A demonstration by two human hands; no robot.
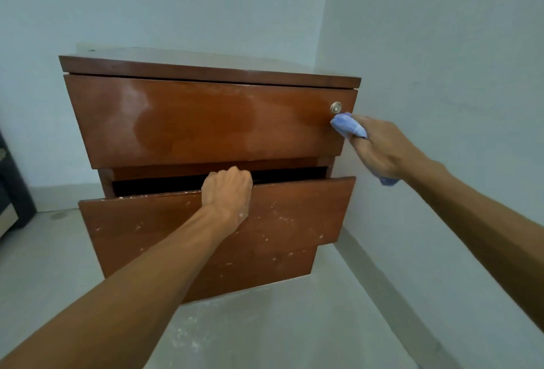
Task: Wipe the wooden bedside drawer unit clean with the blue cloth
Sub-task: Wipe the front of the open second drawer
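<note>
Beside pale corner walls (441,30), left hand (228,192) grips the speckled drawer (294,221); right hand (382,148) clutches blue cloth (348,126).

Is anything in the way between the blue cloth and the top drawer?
Nothing visible. The right hand holds the crumpled blue cloth at the top brown wooden drawer front, just below its round silver lock.

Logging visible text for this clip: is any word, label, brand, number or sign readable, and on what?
None can be read.
The wooden drawer unit bears no label.
Its round lock is too small to show any marking.
The lower drawer, gripped by the left hand, shows only pale specks.
The blue cloth in the right hand shows no print.
</note>
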